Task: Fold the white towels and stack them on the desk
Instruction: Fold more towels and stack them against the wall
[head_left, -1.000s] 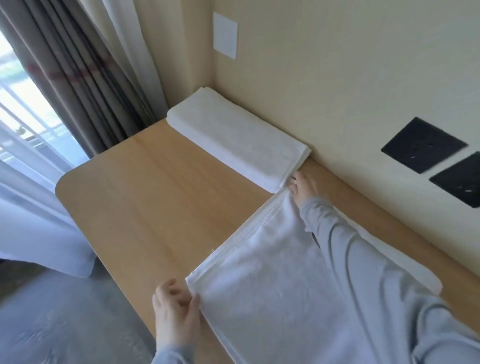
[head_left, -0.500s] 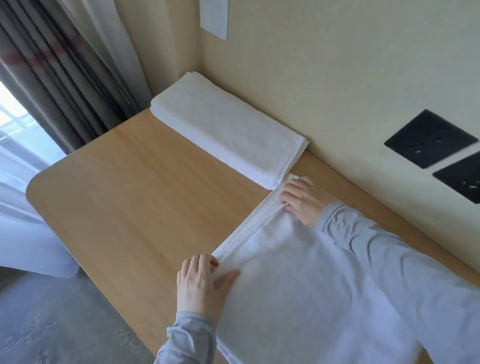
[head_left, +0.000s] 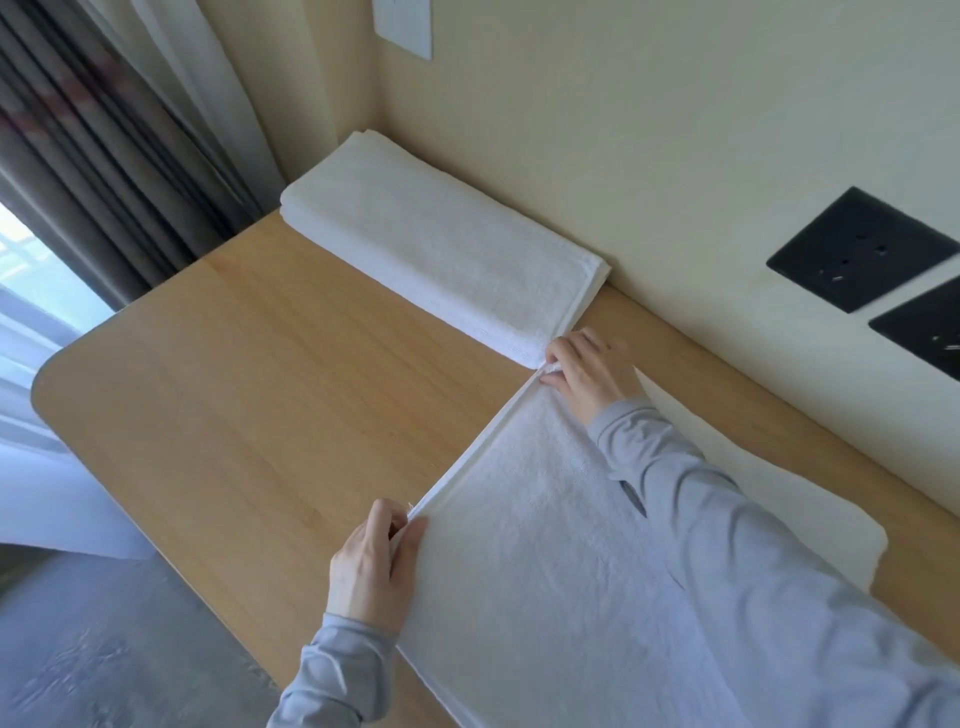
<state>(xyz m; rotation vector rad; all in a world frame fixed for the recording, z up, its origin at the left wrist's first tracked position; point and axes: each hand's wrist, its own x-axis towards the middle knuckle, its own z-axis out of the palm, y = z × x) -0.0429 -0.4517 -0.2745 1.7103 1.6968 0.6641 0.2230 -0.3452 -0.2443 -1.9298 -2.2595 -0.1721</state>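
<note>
A white towel (head_left: 540, 561) lies spread flat on the wooden desk (head_left: 270, 395), its layered left edge running diagonally. My left hand (head_left: 371, 566) pinches the near corner of that edge. My right hand (head_left: 587, 371) pinches the far corner, close to the wall. A folded white towel (head_left: 441, 244) lies along the wall at the back of the desk, its near end almost touching my right hand. My right sleeve covers part of the spread towel.
The cream wall (head_left: 649, 130) runs along the desk's far side, with two black socket plates (head_left: 857, 249) at the right. Grey curtains (head_left: 104, 156) and a window hang at the left. Grey floor (head_left: 93, 649) lies beyond the desk's rounded near-left edge.
Both hands went from pressing flat on the towel's left edge to pinching its two corners. The edge layers now lie more closely aligned. The camera shifted slightly.
</note>
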